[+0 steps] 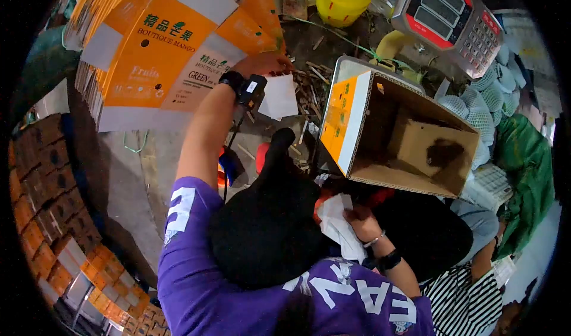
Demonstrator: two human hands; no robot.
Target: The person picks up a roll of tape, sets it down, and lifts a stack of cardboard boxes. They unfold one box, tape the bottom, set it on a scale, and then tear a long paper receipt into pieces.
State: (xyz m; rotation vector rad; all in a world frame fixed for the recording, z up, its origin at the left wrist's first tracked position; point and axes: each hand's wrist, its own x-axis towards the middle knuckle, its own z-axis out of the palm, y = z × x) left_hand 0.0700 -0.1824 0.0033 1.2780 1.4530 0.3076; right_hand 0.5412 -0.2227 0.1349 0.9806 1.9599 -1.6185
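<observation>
My left hand (262, 66) is stretched out beside the stack of folded orange-and-white mango cartons (148, 56). Its fingers close over the top edge of a white paper sheet (278, 98); the exact grip is partly hidden. Near my lap, my right hand (361, 224) is closed on several white paper sheets (340, 220). In front of that hand, an open cardboard box (410, 139) with an orange printed side rests tilted in view on the weighing scale's platform (351, 68). A dark round patch shows on the box's inner wall.
The scale's display and keypad unit (452, 23) stands at the upper right, near a yellow tape roll (345, 0). White foam nets (485, 95) and a green sack (523, 175) are at right. Another person's striped clothing (467, 297) shows lower right. Stacked cartons (50, 193) stand far left.
</observation>
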